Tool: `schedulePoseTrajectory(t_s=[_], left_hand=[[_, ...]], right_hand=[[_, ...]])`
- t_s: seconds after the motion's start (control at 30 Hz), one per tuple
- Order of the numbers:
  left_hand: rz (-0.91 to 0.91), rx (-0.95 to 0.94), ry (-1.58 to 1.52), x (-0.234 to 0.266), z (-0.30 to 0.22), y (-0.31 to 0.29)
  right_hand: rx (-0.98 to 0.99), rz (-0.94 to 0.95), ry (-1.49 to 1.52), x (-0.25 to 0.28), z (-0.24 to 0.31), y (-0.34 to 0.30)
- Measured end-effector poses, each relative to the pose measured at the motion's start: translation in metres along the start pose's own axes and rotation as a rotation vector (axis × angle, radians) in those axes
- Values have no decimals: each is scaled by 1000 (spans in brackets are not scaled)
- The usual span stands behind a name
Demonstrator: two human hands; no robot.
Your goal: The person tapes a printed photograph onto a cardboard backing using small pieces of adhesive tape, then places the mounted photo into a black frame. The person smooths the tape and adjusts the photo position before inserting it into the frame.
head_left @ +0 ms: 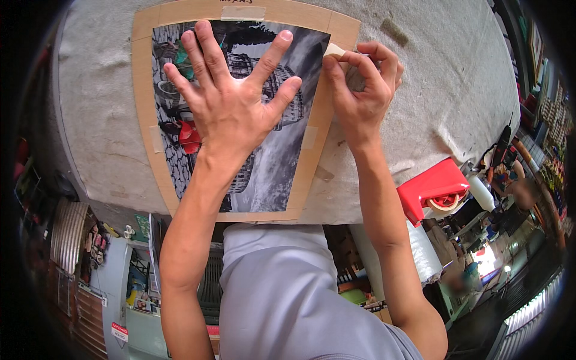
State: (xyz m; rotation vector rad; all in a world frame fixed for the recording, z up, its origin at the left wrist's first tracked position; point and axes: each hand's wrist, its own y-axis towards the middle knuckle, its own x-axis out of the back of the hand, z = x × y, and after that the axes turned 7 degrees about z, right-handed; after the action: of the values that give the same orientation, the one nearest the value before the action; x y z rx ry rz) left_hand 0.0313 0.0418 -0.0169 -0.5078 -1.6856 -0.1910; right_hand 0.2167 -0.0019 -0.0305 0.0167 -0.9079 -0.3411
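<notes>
A mostly black-and-white printed picture [270, 174] with red and green spots lies on a tan board [143, 78]. My left hand [231, 111] rests flat on the print, fingers spread, covering much of its upper middle. At the print's far right corner, my right hand [366, 90] pinches a short strip of pale masking tape [334, 51] between thumb and forefinger. Other tape strips sit across the print's edges: one strip at the far edge [243, 12], another at the right edge [309, 138] and one at the left edge [156, 139].
The board lies on a table covered in grey cloth [444, 90] with a few tape scraps [394, 32]. A red tape dispenser [432, 186] holding a roll stands at the near right edge, by a white bottle [481, 192]. Behind it, blurred people and cluttered shop goods show.
</notes>
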Motion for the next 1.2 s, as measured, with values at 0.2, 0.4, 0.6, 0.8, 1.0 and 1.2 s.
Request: schedulePoseTrajectory(t_s=[0.2,0.4,0.6,0.8,1.0,1.2], left_hand=[[24,6,6,1,0,0],[25,-1,-11,2,0,-1],[17,-6,8,1,1,-1],[7,-14,18,-1,1,0],[9,-20,12,-1,1,1],[14,-17,8,-1,2,-1]], right_hand=[[-75,-38,8,-2,9,-1],[-74,-54,0,-6,6,-4],[-91,-99,86,-2,9,4],[-44,-56,-20,2,7,13],[-89,34,-20,9,7,22],[-219,58,-62,14,22,40]])
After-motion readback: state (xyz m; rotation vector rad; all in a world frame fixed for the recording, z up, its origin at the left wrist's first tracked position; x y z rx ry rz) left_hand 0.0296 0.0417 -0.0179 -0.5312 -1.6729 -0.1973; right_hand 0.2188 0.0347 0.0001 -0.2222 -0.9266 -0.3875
